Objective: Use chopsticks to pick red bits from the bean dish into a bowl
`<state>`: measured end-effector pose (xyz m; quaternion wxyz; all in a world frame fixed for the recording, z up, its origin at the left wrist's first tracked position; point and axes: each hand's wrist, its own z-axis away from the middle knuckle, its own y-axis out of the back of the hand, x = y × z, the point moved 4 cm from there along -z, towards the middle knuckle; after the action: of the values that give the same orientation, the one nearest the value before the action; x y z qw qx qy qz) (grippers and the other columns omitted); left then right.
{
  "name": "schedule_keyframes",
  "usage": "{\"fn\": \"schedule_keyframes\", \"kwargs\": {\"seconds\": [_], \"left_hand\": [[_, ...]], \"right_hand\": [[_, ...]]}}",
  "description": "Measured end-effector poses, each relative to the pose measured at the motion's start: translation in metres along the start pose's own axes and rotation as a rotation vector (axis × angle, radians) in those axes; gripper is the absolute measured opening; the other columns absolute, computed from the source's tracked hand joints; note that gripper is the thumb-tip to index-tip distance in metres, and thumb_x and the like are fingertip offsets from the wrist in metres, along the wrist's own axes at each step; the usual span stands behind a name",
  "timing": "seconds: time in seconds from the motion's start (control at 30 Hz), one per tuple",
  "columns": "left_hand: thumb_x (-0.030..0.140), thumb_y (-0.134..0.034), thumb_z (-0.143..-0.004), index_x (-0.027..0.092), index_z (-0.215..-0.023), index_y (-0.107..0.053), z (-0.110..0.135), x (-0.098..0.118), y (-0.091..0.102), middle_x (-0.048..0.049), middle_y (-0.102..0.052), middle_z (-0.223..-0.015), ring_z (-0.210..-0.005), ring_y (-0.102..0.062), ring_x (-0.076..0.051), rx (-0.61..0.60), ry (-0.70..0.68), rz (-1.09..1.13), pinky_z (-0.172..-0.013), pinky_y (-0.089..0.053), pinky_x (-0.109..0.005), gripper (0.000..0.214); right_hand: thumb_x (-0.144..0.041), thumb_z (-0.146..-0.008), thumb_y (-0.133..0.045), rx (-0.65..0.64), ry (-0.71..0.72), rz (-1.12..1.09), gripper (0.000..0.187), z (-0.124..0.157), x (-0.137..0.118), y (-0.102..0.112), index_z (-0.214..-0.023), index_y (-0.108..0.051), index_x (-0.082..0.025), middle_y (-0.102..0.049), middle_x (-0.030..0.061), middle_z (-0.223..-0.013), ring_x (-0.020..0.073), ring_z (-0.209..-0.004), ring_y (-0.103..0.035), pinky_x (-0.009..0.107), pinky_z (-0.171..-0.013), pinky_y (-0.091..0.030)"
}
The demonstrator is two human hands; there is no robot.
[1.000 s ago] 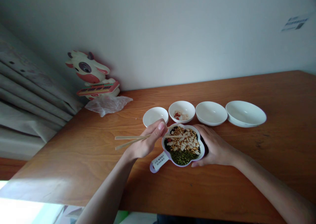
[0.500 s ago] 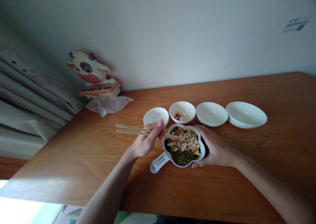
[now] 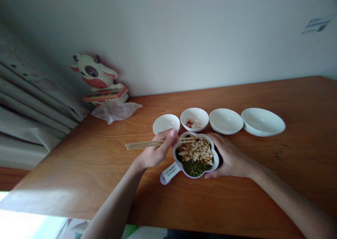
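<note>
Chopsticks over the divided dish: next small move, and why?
Probably close the chopsticks on one pale nut sliver and lift it toward the white bowl: the left hand has their tips near the pale slivers, the right hand steadies the dish, and that bowl holds pale bits.

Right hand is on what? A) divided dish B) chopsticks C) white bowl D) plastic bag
A. The right hand cups the outer edge of the divided dish, while the left hand holds the chopsticks.
</note>
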<state>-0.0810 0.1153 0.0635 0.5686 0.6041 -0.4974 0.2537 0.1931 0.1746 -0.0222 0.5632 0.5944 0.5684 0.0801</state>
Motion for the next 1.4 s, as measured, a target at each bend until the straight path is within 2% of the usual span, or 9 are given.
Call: {"fn": "schedule_keyframes", "kwargs": {"seconds": [0.17,0.33,0.63,0.83,1.0,1.23,1.4], "left_hand": [[0.062,-0.037,-0.121,0.021,-0.085,-0.054,-0.001,-0.002,-0.002,0.0007,-0.055,-0.080,-0.075,-0.051,-0.016,-0.060,0.021,-0.071,-0.072,-0.045,-0.029,0.058],[0.055,-0.035,-0.124,0.019,-0.083,-0.060,-0.001,-0.001,-0.003,0.0001,-0.060,-0.079,-0.073,-0.055,-0.015,-0.030,-0.029,-0.147,-0.071,-0.045,-0.029,0.059],[0.058,-0.037,-0.123,0.019,-0.085,-0.068,0.000,-0.006,-0.008,-0.0017,-0.068,-0.081,-0.076,-0.063,-0.016,-0.041,-0.033,-0.152,-0.073,-0.050,-0.029,0.062],[0.055,-0.037,-0.123,0.019,-0.088,-0.073,0.000,-0.003,-0.010,-0.0035,-0.073,-0.085,-0.079,-0.067,-0.017,-0.060,-0.080,-0.252,-0.078,-0.052,-0.031,0.061],[0.051,-0.034,-0.124,0.020,-0.086,-0.071,-0.002,0.002,-0.013,-0.0038,-0.069,-0.085,-0.078,-0.066,-0.017,-0.087,-0.143,-0.302,-0.079,-0.053,-0.032,0.061],[0.050,-0.033,-0.124,0.020,-0.088,-0.065,-0.003,0.002,-0.016,-0.0028,-0.066,-0.085,-0.075,-0.063,-0.016,-0.128,-0.163,-0.362,-0.075,-0.052,-0.030,0.057],[0.046,-0.031,-0.125,0.021,-0.084,-0.058,-0.002,0.002,-0.020,-0.0019,-0.061,-0.080,-0.071,-0.058,-0.015,-0.120,-0.271,-0.397,-0.071,-0.049,-0.029,0.056]], "right_hand": [[-0.082,-0.062,-0.100,0.011,0.010,0.003,0.139,0.000,-0.001,0.002,-0.173,-0.034,-0.028,-0.059,0.0223,-0.162,0.0523,-0.146,-0.060,0.073,-0.122,-0.051],[-0.081,-0.061,-0.100,0.020,0.007,-0.004,0.142,0.001,0.000,0.002,-0.176,-0.034,-0.030,-0.060,0.0200,-0.162,0.0518,-0.146,-0.061,0.072,-0.123,-0.052],[-0.082,-0.062,-0.100,0.015,0.007,0.008,0.141,0.001,0.001,0.000,-0.175,-0.031,-0.032,-0.058,0.0214,-0.162,0.0522,-0.147,-0.060,0.073,-0.122,-0.052],[-0.083,-0.063,-0.099,0.002,-0.003,0.011,0.139,0.002,0.001,0.000,-0.173,-0.031,-0.031,-0.058,0.0214,-0.160,0.0515,-0.147,-0.059,0.072,-0.123,-0.051],[-0.083,-0.063,-0.099,0.001,0.011,0.012,0.140,0.001,0.001,0.000,-0.174,-0.031,-0.031,-0.059,0.0219,-0.161,0.0514,-0.146,-0.060,0.073,-0.122,-0.051],[-0.079,-0.061,-0.102,0.026,0.011,-0.005,0.145,0.002,0.002,0.000,-0.177,-0.030,-0.032,-0.060,0.0203,-0.162,0.0515,-0.146,-0.061,0.071,-0.122,-0.053],[-0.081,-0.061,-0.101,0.018,0.000,0.013,0.145,0.002,0.002,0.001,-0.177,-0.031,-0.030,-0.059,0.0216,-0.163,0.0518,-0.147,-0.060,0.070,-0.122,-0.053]]}}
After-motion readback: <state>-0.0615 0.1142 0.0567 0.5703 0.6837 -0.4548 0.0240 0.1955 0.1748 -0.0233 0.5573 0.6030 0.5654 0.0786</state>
